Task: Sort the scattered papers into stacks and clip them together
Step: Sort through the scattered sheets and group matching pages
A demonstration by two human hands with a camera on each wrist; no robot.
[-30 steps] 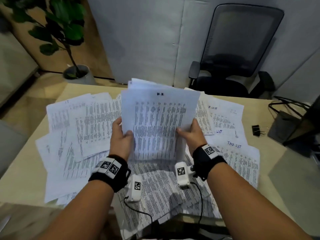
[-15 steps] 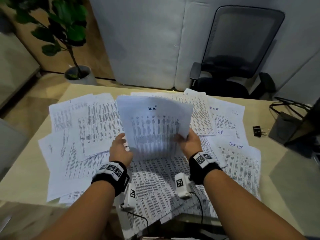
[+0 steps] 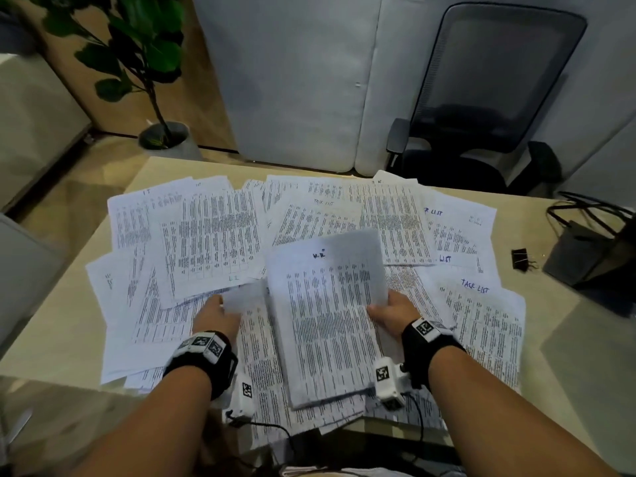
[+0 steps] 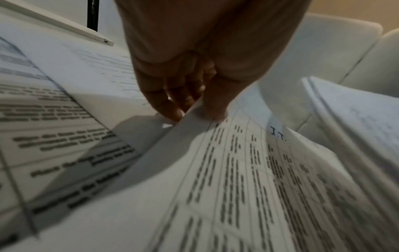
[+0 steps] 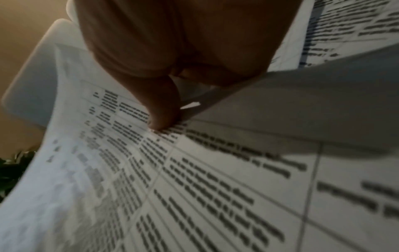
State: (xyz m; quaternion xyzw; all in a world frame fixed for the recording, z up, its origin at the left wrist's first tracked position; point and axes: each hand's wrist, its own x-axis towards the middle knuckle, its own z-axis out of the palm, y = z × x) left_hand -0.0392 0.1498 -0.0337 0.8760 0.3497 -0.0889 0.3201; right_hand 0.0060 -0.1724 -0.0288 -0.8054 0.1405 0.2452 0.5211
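Note:
Printed sheets [image 3: 213,235] lie scattered over the tan table [image 3: 564,315]. A stack headed "H.R" [image 3: 327,315] rests low on the pile in front of me. My right hand [image 3: 387,306] grips its right edge, thumb [image 5: 164,110] on top and fingers under the stack [image 5: 194,179]. My left hand [image 3: 220,309] is off the stack and pinches the edge of a sheet marked "I.T." [image 4: 237,170] between thumb and fingers [image 4: 172,109]. That sheet's corner [image 3: 242,297] is lifted and blurred. A black binder clip [image 3: 521,259] lies on the table to the right.
A dark monitor stand [image 3: 585,249] with cables sits at the right edge. Beyond the table stand an office chair [image 3: 481,98], a grey partition [image 3: 292,80] and a potted plant [image 3: 155,80]. Bare table shows at far left and right.
The H.R stack, held upright by both hands, has come down flat onto the pile. My left hand let go of it and took hold of a sheet to its left.

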